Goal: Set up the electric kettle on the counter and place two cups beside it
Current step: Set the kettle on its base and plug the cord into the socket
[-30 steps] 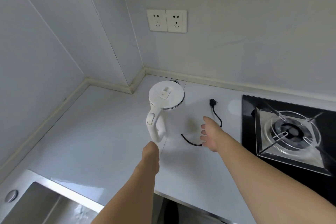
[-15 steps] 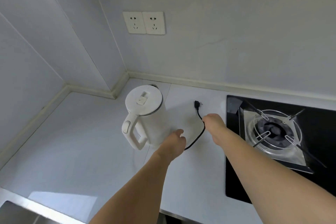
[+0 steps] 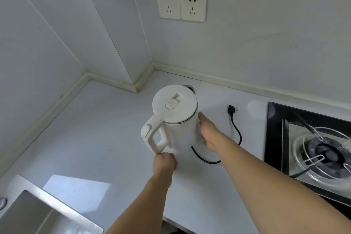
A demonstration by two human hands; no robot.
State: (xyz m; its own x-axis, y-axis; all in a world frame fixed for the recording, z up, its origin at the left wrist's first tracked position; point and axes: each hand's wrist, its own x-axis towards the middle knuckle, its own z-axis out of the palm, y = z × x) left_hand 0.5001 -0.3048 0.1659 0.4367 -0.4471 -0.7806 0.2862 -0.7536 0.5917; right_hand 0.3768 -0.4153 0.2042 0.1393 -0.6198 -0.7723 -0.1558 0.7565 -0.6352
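A white electric kettle point(image 3: 174, 104) with its lid closed stands upright on the white counter point(image 3: 95, 129) near the back corner, its handle pointing to the front left. My left hand point(image 3: 165, 163) is curled at the kettle's bottom edge just below the handle. My right hand point(image 3: 208, 131) lies cupped against the kettle's right side. The black power cord point(image 3: 236, 129) curls from the base across the counter behind my right arm, and its plug point(image 3: 231, 109) lies loose to the kettle's right. I see no cups.
Two white wall sockets point(image 3: 181, 5) sit above the kettle. A black gas stove point(image 3: 322, 150) with a metal burner grate takes the right side. A steel sink point(image 3: 28, 213) is at the front left. Walls close off the back and left.
My left hand has gone from the kettle's right side to under its handle. My right hand has left the cord and come onto the kettle's side. The kettle's handle has turned slightly.
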